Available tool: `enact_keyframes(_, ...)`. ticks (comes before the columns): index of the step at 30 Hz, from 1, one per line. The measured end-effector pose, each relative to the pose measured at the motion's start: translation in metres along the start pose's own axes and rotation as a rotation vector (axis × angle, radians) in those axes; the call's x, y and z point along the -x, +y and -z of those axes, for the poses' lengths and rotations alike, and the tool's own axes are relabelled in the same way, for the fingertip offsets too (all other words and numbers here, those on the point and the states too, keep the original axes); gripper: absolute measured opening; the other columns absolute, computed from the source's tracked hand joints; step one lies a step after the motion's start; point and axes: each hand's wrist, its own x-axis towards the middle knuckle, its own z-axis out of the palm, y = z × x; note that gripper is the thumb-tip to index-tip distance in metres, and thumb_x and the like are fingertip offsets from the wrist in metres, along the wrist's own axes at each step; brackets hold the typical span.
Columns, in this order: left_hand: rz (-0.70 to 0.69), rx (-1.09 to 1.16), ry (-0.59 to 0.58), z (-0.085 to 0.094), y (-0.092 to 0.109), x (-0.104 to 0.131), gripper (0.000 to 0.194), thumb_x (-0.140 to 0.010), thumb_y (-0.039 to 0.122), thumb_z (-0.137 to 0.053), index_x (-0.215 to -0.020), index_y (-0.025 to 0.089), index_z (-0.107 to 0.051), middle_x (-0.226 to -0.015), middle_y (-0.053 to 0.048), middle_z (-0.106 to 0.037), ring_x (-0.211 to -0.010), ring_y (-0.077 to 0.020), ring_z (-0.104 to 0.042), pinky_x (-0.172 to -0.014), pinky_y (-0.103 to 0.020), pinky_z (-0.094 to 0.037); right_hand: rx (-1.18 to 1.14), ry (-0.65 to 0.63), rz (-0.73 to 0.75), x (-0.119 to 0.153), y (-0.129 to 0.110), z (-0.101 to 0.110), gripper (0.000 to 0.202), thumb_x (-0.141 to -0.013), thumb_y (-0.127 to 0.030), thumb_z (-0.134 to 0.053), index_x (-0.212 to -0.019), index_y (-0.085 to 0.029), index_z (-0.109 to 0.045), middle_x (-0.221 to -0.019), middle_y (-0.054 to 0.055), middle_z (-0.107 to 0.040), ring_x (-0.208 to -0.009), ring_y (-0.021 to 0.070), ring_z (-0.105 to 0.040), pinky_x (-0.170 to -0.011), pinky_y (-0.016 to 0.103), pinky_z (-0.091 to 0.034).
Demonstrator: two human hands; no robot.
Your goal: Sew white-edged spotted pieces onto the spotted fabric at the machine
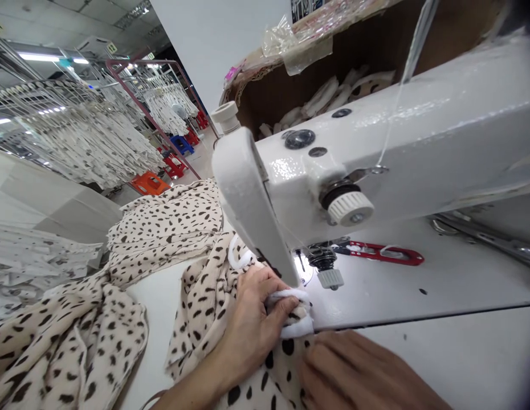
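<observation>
Beside the sewing machine's needle area, my left hand (256, 316) is closed on a looped white band (300, 329), thumb and fingers pinching it together with the spotted fabric (205, 290). The cloth is beige with dark brown spots and runs beneath both hands. My right hand (363, 373), slightly blurred, has its fingers curled at the cloth's edge near the bottom; their tips are hidden. Just above the left hand stands the white sewing machine (286, 188). Its needle is mostly hidden by the front cover. Another white loop (239, 253) lies on the cloth behind my left hand.
Red-handled thread snips (387, 253) lie on the machine bed. More spotted cloth (166, 228) is heaped at the left and back. Behind the machine, a cardboard box (256, 74) holds white pieces. Garments hang on racks (94, 136) beyond, near an orange stool (149, 183).
</observation>
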Motion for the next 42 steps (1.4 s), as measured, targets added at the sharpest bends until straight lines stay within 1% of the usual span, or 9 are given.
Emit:
enact_keyframes(4, -0.010, 0.012, -0.022, 0.001, 0.002, 0.000, 0.018, -0.092, 0.023, -0.057, -0.075, 0.020, -0.062, -0.083, -0.003, -0.058, -0.089, -0.0210, -0.054, -0.073, -0.031, -0.044, 0.082, 0.020, -0.105, -0.004, 0.009, 0.005, 0.028, -0.093, -0.007, -0.042, -0.108, -0.013, -0.066, -0.097, 0.007, -0.067, -0.089, 0.0215, -0.059, -0.075, 0.035, -0.044)
enact_keyframes(10, 0.002, -0.011, -0.011, 0.001, 0.002, 0.002, 0.021, -0.093, 0.028, -0.056, -0.076, 0.021, -0.067, -0.082, -0.003, -0.062, -0.087, -0.0212, -0.056, -0.074, -0.032, -0.047, 0.155, -0.076, -0.043, 0.002, 0.010, -0.007, 0.032, -0.097, -0.011, -0.035, -0.101, -0.011, -0.067, -0.082, 0.006, -0.061, -0.075, 0.0207, -0.054, -0.066, 0.036, -0.041)
enact_keyframes(17, 0.009, -0.069, 0.026, 0.002, 0.005, 0.001, 0.019, -0.089, 0.021, -0.060, -0.071, 0.020, -0.065, -0.079, -0.001, -0.062, -0.088, -0.0216, -0.057, -0.081, -0.036, -0.046, 0.101, -0.123, -0.092, -0.001, 0.012, -0.004, 0.027, -0.096, -0.009, -0.040, -0.100, -0.014, -0.067, -0.087, 0.008, -0.061, -0.080, 0.0206, -0.057, -0.070, 0.036, -0.046)
enact_keyframes(23, -0.047, -0.152, 0.084, 0.000, 0.005, 0.003, 0.017, -0.087, 0.020, -0.059, -0.070, 0.020, -0.063, -0.082, -0.002, -0.064, -0.089, -0.0225, -0.056, -0.085, -0.039, -0.044, 0.157, 0.084, -0.085, 0.001, 0.009, -0.016, 0.031, -0.097, -0.012, -0.038, -0.107, -0.008, -0.067, -0.118, 0.020, -0.065, -0.116, 0.0329, -0.057, -0.089, 0.048, -0.050)
enact_keyframes(29, -0.092, -0.241, 0.074, 0.000, 0.004, 0.002, 0.018, -0.088, 0.023, -0.054, -0.072, 0.020, -0.059, -0.082, -0.004, -0.063, -0.088, -0.0236, -0.055, -0.082, -0.040, -0.046, 0.088, 0.039, -0.106, -0.006, 0.007, -0.009, 0.033, -0.099, -0.015, -0.038, -0.105, -0.012, -0.070, -0.120, 0.015, -0.068, -0.116, 0.0257, -0.058, -0.096, 0.043, -0.046)
enact_keyframes(34, -0.122, -0.439, -0.023, 0.005, 0.012, -0.005, 0.014, -0.084, 0.015, -0.048, -0.073, 0.018, -0.057, -0.080, -0.008, -0.060, -0.079, -0.0255, -0.055, -0.071, -0.043, -0.048, 0.030, 0.024, -0.142, -0.012, 0.009, -0.001, 0.033, -0.099, -0.017, -0.039, -0.103, -0.016, -0.071, -0.117, 0.011, -0.069, -0.115, 0.0227, -0.059, -0.100, 0.042, -0.044)
enact_keyframes(36, -0.205, -0.494, 0.020, 0.006, 0.012, -0.004, 0.012, -0.085, 0.015, -0.047, -0.083, 0.016, -0.059, -0.085, -0.010, -0.062, -0.078, -0.0260, -0.055, -0.069, -0.044, -0.050, 0.028, 0.021, -0.146, -0.015, 0.010, 0.001, 0.032, -0.098, -0.018, -0.039, -0.102, -0.015, -0.071, -0.113, 0.011, -0.070, -0.114, 0.0232, -0.059, -0.100, 0.042, -0.045)
enact_keyframes(40, -0.618, -0.465, 0.103, 0.006, 0.002, 0.008, 0.016, -0.092, 0.007, -0.045, -0.095, 0.011, -0.061, -0.096, -0.014, -0.067, -0.089, -0.0244, -0.061, -0.079, -0.042, -0.055, 0.077, 0.029, -0.131, -0.017, 0.010, 0.003, 0.033, -0.097, -0.014, -0.038, -0.097, -0.015, -0.071, -0.108, 0.011, -0.071, -0.109, 0.0228, -0.061, -0.096, 0.043, -0.047)
enact_keyframes(42, -0.749, -0.405, 0.105, 0.006, -0.003, 0.013, 0.017, -0.093, 0.003, -0.047, -0.097, 0.009, -0.062, -0.097, -0.014, -0.070, -0.095, -0.0228, -0.064, -0.086, -0.038, -0.057, 0.111, 0.024, -0.117, -0.016, 0.010, 0.002, 0.034, -0.095, -0.009, -0.037, -0.097, -0.015, -0.071, -0.108, 0.012, -0.071, -0.106, 0.0234, -0.062, -0.095, 0.044, -0.047)
